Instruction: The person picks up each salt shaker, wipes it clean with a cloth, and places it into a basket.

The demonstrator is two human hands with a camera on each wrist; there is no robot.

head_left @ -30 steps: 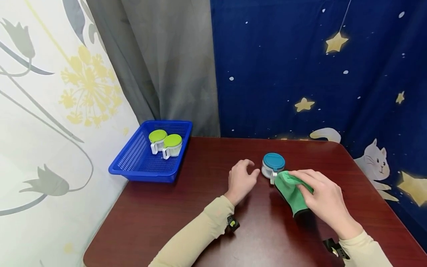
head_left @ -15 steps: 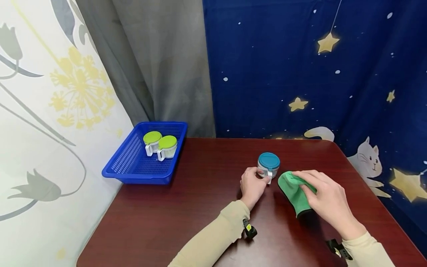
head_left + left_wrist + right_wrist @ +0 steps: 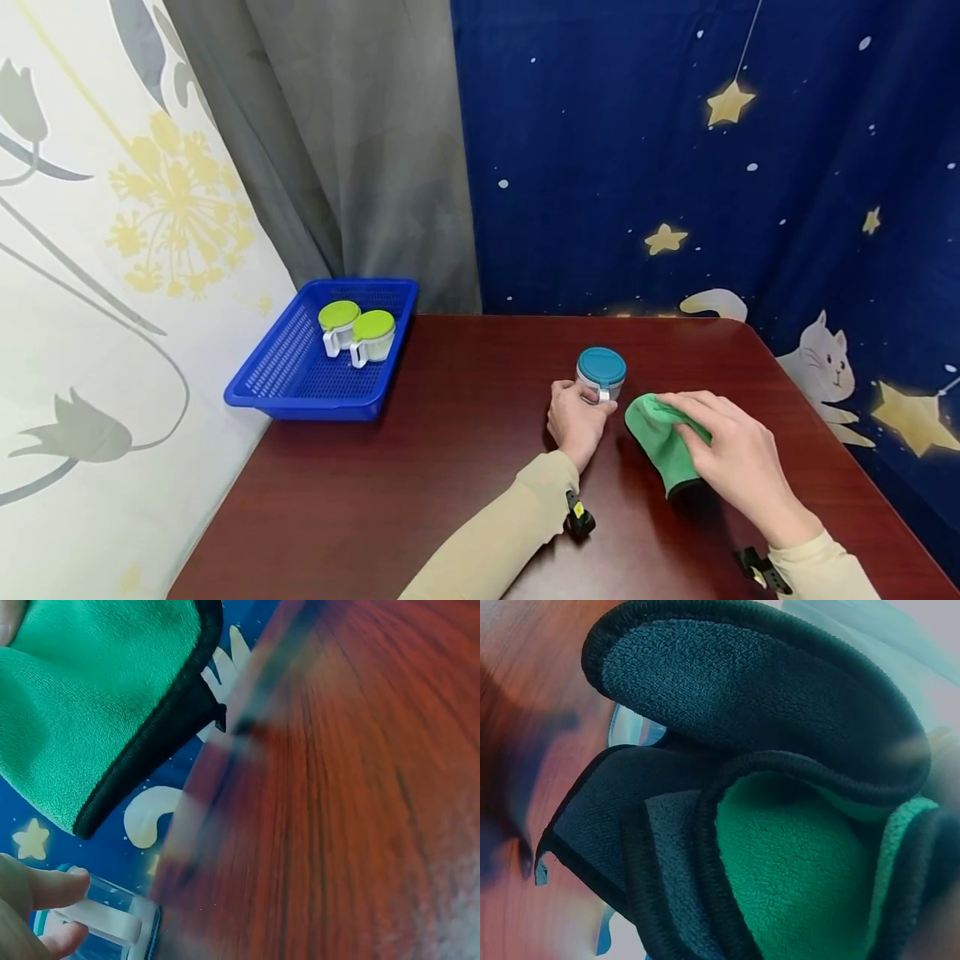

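A clear jar with a teal lid and a white handle [image 3: 112, 922] stands upright on the table; the lid [image 3: 602, 365] faces up in the head view. My left hand [image 3: 579, 423] pinches that handle, one digit on either side of it in the left wrist view. Just right of the jar, my right hand [image 3: 738, 454] holds a bunched cloth [image 3: 667, 437] between thumb and fingers. The cloth is green and fluffy on one face, dark grey [image 3: 727, 682] on the other, with black edging. It hangs over the table, apart from the jar.
A blue plastic basket [image 3: 322, 408] stands at the table's far left, holding two clear jars with lime-green lids [image 3: 373, 325] and white handles. The dark red wooden table [image 3: 375, 492] ends at curtains behind and a patterned white wall hanging [image 3: 90, 292] at left.
My left hand has moved right to the jar and taken its handle. The right hand stays nearly in place with the cloth. The head view has shifted slightly right.
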